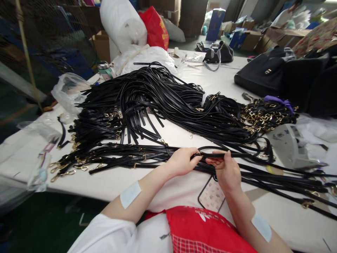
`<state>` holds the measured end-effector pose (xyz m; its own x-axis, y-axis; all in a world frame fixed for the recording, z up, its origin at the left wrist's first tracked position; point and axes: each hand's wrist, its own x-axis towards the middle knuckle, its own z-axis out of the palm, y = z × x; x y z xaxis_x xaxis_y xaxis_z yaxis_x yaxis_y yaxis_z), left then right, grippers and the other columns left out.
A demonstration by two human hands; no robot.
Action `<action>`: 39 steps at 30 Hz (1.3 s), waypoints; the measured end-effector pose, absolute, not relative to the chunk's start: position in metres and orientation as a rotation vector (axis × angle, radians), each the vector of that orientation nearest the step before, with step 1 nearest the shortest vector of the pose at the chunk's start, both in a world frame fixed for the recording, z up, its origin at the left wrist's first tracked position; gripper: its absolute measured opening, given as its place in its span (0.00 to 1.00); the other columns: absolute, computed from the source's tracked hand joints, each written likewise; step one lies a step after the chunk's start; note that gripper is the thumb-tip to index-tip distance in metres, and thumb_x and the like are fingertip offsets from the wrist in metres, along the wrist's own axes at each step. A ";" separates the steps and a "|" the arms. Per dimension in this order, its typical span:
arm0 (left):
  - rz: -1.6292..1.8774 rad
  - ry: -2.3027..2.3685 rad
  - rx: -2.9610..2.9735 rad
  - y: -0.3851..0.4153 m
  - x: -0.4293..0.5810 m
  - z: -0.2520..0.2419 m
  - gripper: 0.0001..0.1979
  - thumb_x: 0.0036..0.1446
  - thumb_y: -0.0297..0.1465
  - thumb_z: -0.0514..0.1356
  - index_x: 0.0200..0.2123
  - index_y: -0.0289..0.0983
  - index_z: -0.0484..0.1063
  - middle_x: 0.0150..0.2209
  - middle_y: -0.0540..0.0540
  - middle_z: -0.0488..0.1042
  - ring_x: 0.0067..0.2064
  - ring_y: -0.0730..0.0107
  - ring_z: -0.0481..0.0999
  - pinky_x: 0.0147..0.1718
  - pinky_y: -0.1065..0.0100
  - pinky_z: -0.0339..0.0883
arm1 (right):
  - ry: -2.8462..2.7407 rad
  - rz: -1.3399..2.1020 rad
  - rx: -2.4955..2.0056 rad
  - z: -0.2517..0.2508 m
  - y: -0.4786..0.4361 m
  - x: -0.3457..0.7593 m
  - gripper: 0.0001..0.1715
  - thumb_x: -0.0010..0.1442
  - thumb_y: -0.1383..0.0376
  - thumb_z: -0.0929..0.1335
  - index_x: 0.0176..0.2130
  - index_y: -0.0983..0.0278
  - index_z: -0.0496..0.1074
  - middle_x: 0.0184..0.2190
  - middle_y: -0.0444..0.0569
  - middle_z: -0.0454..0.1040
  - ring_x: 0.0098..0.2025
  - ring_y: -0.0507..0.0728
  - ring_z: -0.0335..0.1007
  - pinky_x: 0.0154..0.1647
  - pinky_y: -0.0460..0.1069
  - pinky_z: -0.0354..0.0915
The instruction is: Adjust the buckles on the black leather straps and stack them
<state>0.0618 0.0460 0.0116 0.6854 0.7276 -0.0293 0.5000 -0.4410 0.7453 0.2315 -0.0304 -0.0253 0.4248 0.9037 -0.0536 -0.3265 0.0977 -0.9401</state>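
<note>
You: left hand (183, 161) and right hand (228, 172) pinching black strap (206, 155) near gold fitting (200, 153) | likely light, bendy, slick | best hold: right beside that fitting

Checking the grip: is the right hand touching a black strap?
Touching: the head view shows the right hand holding a black strap between thumb and fingers.
</note>
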 end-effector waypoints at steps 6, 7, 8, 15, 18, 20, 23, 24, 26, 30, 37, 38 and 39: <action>0.403 0.938 2.113 0.045 0.064 0.008 0.11 0.62 0.34 0.55 0.35 0.38 0.77 0.33 0.48 0.79 0.33 0.68 0.74 0.33 0.71 0.63 | -0.708 0.996 -1.194 -0.026 -0.037 0.230 0.24 0.62 0.46 0.66 0.38 0.65 0.77 0.27 0.49 0.80 0.29 0.58 0.80 0.33 0.52 0.76; 0.408 0.924 2.092 0.045 0.064 0.008 0.12 0.62 0.34 0.54 0.35 0.38 0.77 0.34 0.48 0.80 0.34 0.68 0.75 0.34 0.71 0.64 | -0.716 0.992 -1.205 -0.026 -0.039 0.230 0.24 0.63 0.47 0.66 0.38 0.65 0.77 0.28 0.49 0.81 0.29 0.58 0.80 0.32 0.52 0.76; 0.414 0.905 2.070 0.046 0.063 0.008 0.12 0.62 0.34 0.54 0.36 0.38 0.77 0.34 0.48 0.80 0.35 0.68 0.75 0.35 0.71 0.64 | -0.719 0.987 -1.209 -0.026 -0.039 0.230 0.24 0.63 0.47 0.66 0.39 0.65 0.77 0.28 0.49 0.81 0.29 0.58 0.80 0.32 0.52 0.76; 0.430 0.891 2.015 0.047 0.062 0.009 0.13 0.63 0.34 0.54 0.37 0.38 0.78 0.35 0.48 0.80 0.35 0.69 0.75 0.35 0.72 0.64 | -0.699 0.938 -1.191 -0.025 -0.038 0.230 0.24 0.64 0.48 0.65 0.36 0.65 0.76 0.29 0.50 0.81 0.30 0.58 0.80 0.32 0.52 0.76; 0.441 0.934 2.044 0.046 0.063 0.011 0.12 0.62 0.34 0.54 0.35 0.38 0.77 0.32 0.49 0.79 0.32 0.69 0.74 0.32 0.71 0.62 | -0.763 0.908 -1.263 -0.029 -0.040 0.233 0.23 0.65 0.49 0.65 0.39 0.65 0.76 0.30 0.50 0.81 0.30 0.58 0.80 0.32 0.52 0.76; 0.439 0.970 2.053 0.045 0.063 0.012 0.12 0.61 0.34 0.55 0.33 0.38 0.77 0.29 0.49 0.78 0.30 0.70 0.72 0.30 0.71 0.60 | -0.830 0.852 -1.321 -0.031 -0.043 0.235 0.20 0.64 0.51 0.67 0.40 0.65 0.75 0.32 0.50 0.81 0.31 0.58 0.80 0.32 0.51 0.76; 0.447 1.001 2.069 0.043 0.064 0.013 0.12 0.60 0.34 0.55 0.30 0.38 0.76 0.27 0.50 0.76 0.28 0.71 0.70 0.27 0.71 0.57 | -0.959 0.730 -1.386 -0.030 -0.047 0.235 0.14 0.63 0.55 0.68 0.40 0.63 0.75 0.36 0.50 0.81 0.31 0.58 0.80 0.33 0.51 0.76; 0.452 1.012 2.080 0.042 0.065 0.014 0.12 0.60 0.34 0.55 0.30 0.38 0.76 0.26 0.50 0.76 0.27 0.71 0.69 0.27 0.71 0.56 | -1.019 0.674 -1.408 -0.028 -0.048 0.234 0.13 0.64 0.56 0.68 0.40 0.63 0.75 0.37 0.50 0.81 0.32 0.58 0.80 0.34 0.51 0.76; 0.464 1.043 2.104 0.039 0.066 0.014 0.12 0.59 0.35 0.56 0.28 0.37 0.75 0.24 0.50 0.74 0.26 0.71 0.68 0.25 0.71 0.54 | -1.159 0.523 -1.448 -0.023 -0.051 0.229 0.11 0.65 0.59 0.66 0.40 0.62 0.76 0.38 0.50 0.80 0.33 0.57 0.80 0.37 0.52 0.76; 0.492 1.105 2.148 0.033 0.070 0.014 0.11 0.57 0.33 0.55 0.26 0.37 0.73 0.23 0.49 0.73 0.25 0.71 0.68 0.24 0.69 0.54 | -1.361 0.313 -1.457 -0.016 -0.055 0.220 0.10 0.66 0.64 0.65 0.41 0.61 0.77 0.37 0.48 0.80 0.37 0.57 0.79 0.40 0.51 0.74; 0.522 0.912 2.151 0.036 0.069 0.021 0.09 0.56 0.36 0.60 0.38 0.37 0.73 0.31 0.48 0.77 0.32 0.66 0.75 0.31 0.68 0.64 | -1.031 0.492 -1.339 -0.002 -0.042 0.234 0.13 0.64 0.60 0.65 0.42 0.61 0.77 0.40 0.50 0.79 0.45 0.60 0.75 0.50 0.57 0.69; 0.554 0.901 2.135 0.037 0.069 0.022 0.11 0.55 0.35 0.62 0.41 0.37 0.72 0.34 0.47 0.78 0.34 0.66 0.75 0.33 0.68 0.66 | -0.954 0.521 -1.263 0.002 -0.039 0.237 0.12 0.62 0.61 0.66 0.43 0.61 0.76 0.42 0.50 0.78 0.46 0.60 0.74 0.53 0.58 0.67; 0.583 0.898 2.129 0.038 0.068 0.022 0.13 0.55 0.35 0.63 0.43 0.37 0.71 0.36 0.47 0.78 0.35 0.66 0.76 0.35 0.68 0.67 | -0.895 0.565 -1.187 0.007 -0.035 0.240 0.13 0.60 0.62 0.67 0.45 0.60 0.76 0.44 0.50 0.77 0.45 0.59 0.74 0.55 0.59 0.65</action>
<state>0.0683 0.0377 0.0220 0.6514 0.7494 0.1184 0.4129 -0.4811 0.7734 0.2397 -0.0351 0.0075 0.5485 0.7836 0.2918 0.0728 0.3029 -0.9502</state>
